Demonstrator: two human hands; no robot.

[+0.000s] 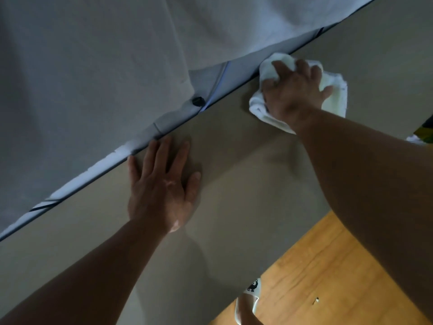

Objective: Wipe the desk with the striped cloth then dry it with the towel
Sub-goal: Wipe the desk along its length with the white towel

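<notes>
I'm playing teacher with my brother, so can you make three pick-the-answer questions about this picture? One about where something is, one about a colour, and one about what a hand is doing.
1. Where is the white cloth?
A. In a bucket.
B. At the far edge of the desk, under the right hand.
C. Hanging on a hook.

2. What colour is the floor?
A. Blue.
B. Black.
C. Orange-brown wood.

3. What is the left hand doing?
A. Lying flat on the desk, fingers straight.
B. Holding a cup.
C. Making a fist in the air.

Answers:
1 B, the right hand's fingers curl over it beside the grey fabric.
2 C, wood planks show past the desk's near edge.
3 A, its palm rests on the bare desk.
</notes>
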